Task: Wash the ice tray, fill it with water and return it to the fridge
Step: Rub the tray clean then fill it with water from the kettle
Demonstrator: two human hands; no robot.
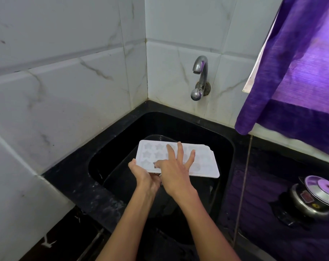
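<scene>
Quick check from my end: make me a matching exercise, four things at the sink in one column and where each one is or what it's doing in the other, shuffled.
Things:
1. ice tray
2. tap
3. left hand
4. right hand

States:
A. on the tiled wall, no water running
B. fingers spread flat on the tray's top
C. held over the black sink
D. grips the tray's near left edge

Pairs: 1-C, 2-A, 3-D, 4-B

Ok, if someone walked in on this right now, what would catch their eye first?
Most likely the white ice tray with star-shaped moulds, held over the black sink: the left hand grips its near edge while the right hand rests spread fingers on top. Next, the purple curtain at upper right, and the steel tap on the tiled wall, with no water running.
</scene>
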